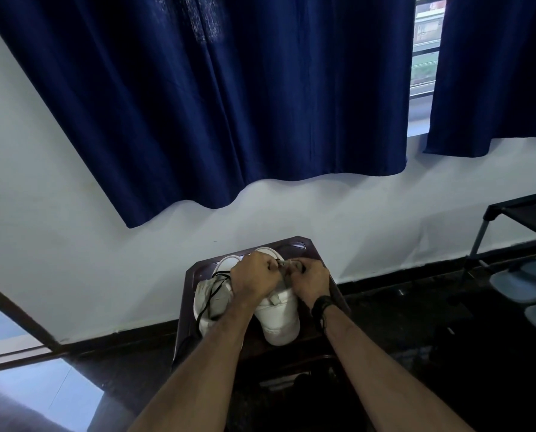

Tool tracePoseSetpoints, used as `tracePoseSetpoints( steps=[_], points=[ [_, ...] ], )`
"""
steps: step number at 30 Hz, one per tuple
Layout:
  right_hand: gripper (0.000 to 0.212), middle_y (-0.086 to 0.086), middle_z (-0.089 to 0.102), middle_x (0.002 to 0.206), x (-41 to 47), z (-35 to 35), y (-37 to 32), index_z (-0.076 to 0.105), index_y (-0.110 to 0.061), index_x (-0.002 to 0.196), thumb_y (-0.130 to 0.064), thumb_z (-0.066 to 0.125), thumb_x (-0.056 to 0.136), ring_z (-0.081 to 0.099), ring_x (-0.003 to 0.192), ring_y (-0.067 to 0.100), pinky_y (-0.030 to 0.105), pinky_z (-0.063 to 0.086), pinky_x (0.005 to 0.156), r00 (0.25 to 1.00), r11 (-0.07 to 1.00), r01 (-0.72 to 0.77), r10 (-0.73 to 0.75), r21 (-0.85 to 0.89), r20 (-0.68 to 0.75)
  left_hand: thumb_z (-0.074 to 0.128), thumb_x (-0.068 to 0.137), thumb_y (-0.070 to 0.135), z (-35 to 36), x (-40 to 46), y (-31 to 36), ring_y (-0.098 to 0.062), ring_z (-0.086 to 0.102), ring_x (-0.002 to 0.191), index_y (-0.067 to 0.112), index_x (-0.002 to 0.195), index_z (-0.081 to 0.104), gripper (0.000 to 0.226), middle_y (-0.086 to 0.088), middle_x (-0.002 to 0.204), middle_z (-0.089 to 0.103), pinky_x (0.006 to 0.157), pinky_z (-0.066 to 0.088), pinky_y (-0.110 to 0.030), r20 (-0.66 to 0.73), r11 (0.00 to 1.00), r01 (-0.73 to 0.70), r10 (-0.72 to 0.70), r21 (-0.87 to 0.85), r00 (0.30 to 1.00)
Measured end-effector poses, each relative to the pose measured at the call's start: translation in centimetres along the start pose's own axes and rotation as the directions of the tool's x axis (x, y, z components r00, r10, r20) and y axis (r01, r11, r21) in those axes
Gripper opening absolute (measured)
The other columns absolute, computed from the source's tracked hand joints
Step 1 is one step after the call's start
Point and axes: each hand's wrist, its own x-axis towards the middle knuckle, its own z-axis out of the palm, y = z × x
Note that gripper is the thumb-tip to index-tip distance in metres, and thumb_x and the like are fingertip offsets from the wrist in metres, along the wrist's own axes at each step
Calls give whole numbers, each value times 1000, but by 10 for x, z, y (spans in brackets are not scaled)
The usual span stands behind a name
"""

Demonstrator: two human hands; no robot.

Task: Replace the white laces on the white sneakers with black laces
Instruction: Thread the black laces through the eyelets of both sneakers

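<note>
Two white sneakers stand side by side on a small dark table (304,247), heels toward me. The left sneaker (213,294) carries a loose black lace (212,289) that trails down its side. Over the front of the right sneaker (279,319) both hands work close together. My left hand (254,277) and my right hand (310,280) each have curled fingers that pinch a dark lace end (281,262) between them. The eyelets and tongue of the right sneaker are hidden under my hands.
A white wall with dark blue curtains (229,104) rises behind the table. A black metal rack (522,213) with grey items stands at the right. The floor is dark. A window frame (14,319) shows at the lower left.
</note>
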Motion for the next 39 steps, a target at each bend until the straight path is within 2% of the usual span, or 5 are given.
tracePoseSetpoints(
  steps=[3, 13, 23, 35, 39],
  points=[
    [21, 7, 75, 85, 0, 0, 0, 78, -16, 91, -12, 59, 85, 67, 87, 24, 16, 41, 70, 1000, 1000, -2, 2, 14, 3, 55, 77, 27, 2, 0, 1, -25, 67, 85, 28, 82, 76, 21, 0, 80, 72, 72, 54, -32, -29, 1000, 24, -25, -13, 999],
    [19, 7, 75, 91, -2, -3, -3, 79, -17, 98, -19, 65, 86, 67, 90, 22, 10, 34, 66, 1000, 1000, -16, 16, 26, -4, 55, 79, 29, 4, 1, -1, -26, 67, 85, 24, 81, 74, 20, -1, 80, 71, 69, 54, -33, -65, 1000, 16, -15, 2, 998],
    [16, 15, 73, 87, -4, -2, -4, 77, -8, 92, -16, 64, 88, 66, 87, 31, 19, 39, 67, 1000, 1000, 2, -3, -13, -30, 55, 77, 29, 4, -1, -1, -26, 67, 84, 24, 81, 74, 20, -1, 80, 71, 70, 53, -34, -61, 1000, -17, 17, 8, 998],
    [18, 9, 75, 99, -8, -5, -8, 77, -12, 99, -13, 62, 89, 67, 96, 26, 7, 32, 68, 998, 998, 53, -54, -17, -28, 57, 75, 28, 4, -2, 0, -27, 65, 84, 24, 79, 73, 17, -3, 79, 70, 67, 47, -30, -57, 999, -35, 37, 28, 998],
    [18, 10, 75, 100, -9, -6, -8, 77, -10, 99, -13, 62, 89, 66, 97, 26, 8, 32, 71, 998, 998, 59, -59, -19, -28, 59, 74, 27, 3, -2, 0, -26, 66, 86, 24, 78, 74, 17, -2, 81, 71, 69, 48, -30, -36, 999, -29, 30, 18, 999]
  ],
)
